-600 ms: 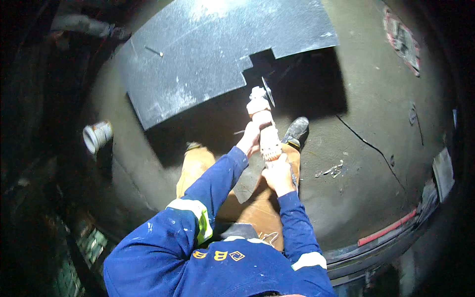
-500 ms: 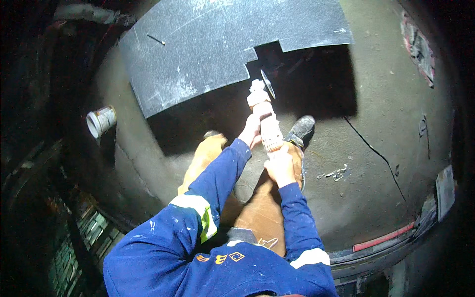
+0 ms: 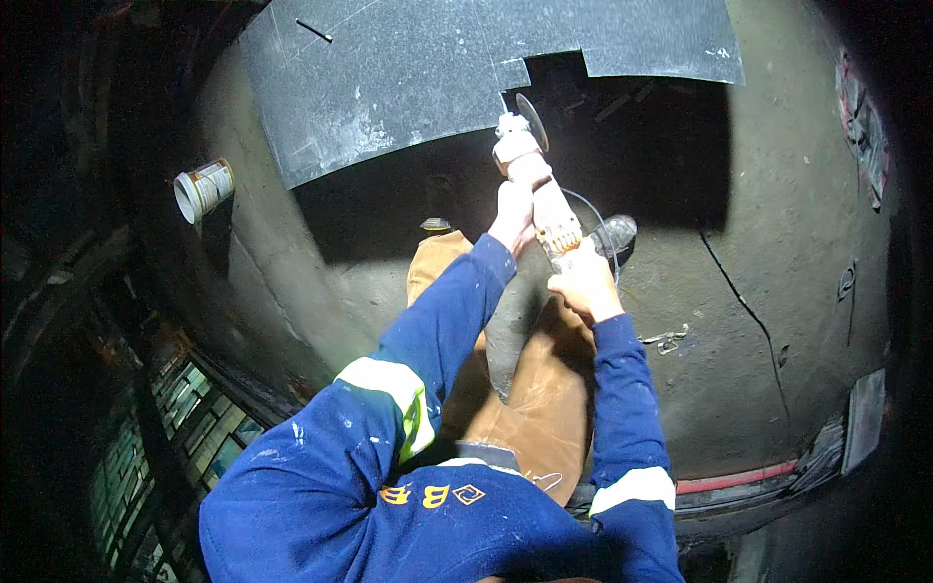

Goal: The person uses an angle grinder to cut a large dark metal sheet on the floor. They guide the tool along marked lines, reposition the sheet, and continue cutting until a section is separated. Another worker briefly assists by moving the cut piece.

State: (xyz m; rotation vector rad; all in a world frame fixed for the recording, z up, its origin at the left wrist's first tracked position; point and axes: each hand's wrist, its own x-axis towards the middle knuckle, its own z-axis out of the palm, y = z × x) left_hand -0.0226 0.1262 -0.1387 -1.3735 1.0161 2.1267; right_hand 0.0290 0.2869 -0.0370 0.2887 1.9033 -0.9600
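Note:
With both hands I hold a pale, dusty angle grinder (image 3: pixel 552 209) in front of my legs. My left hand (image 3: pixel 513 212) is wrapped round its body behind the head, and my right hand (image 3: pixel 586 282) closes on the rear end. The thin cutting disc (image 3: pixel 534 121) stands nearly edge-on at the far end, beside the stepped notch in a dark grey sheet (image 3: pixel 389 78). Whether the disc touches the sheet I cannot tell. The sheet seems raised above the floor, casting a large black shadow. A thin cord curves out beside my right hand.
A dark stick-like piece (image 3: pixel 314 30) lies on the sheet. To the left, a white bucket (image 3: pixel 204 189) lies tipped over on the grey floor (image 3: pixel 661 418). A long black cord or crack (image 3: pixel 736 296) runs along the floor at right, near small scraps (image 3: pixel 668 339). My shoe (image 3: pixel 620 236) is behind the grinder.
The whole view has shifted, with sheet and bucket higher in the picture. The grinder and both hands have moved away from me, the disc slightly closer to the notch edge. Both grips stay closed.

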